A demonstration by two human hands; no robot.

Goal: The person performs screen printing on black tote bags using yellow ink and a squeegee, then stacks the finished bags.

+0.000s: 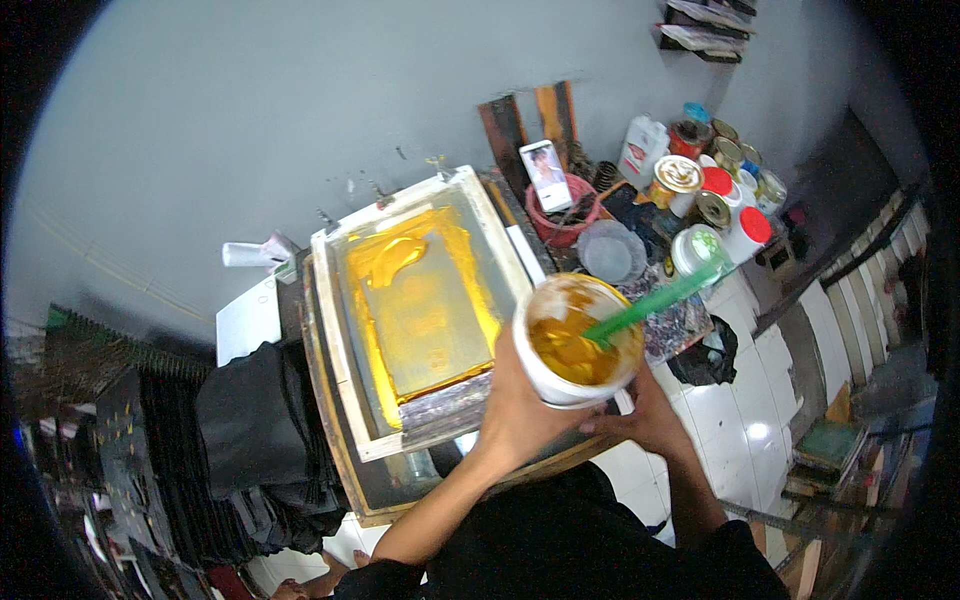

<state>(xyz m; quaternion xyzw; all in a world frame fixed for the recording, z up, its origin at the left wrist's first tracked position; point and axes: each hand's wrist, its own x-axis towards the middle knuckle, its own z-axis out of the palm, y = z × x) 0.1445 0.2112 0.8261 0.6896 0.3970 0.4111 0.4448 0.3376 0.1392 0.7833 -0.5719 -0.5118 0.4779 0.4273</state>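
Observation:
A white plastic tub with thick mustard-yellow ink inside is held up in front of me. My left hand is wrapped round its left side. My right hand grips it low on the right, its fingers partly hidden by the tub. From the ink a green stick-like tool leans out to the right. Beyond the tub lies a white-framed printing screen, its mesh smeared with yellow ink. A squeegee rests across the screen's near end, close to my left hand.
On the right-hand bench stand a pink basket with a phone on it, a translucent bowl and several ink tins and jars. Black cloth is stacked at left. A black plastic bag sits on the tiled floor.

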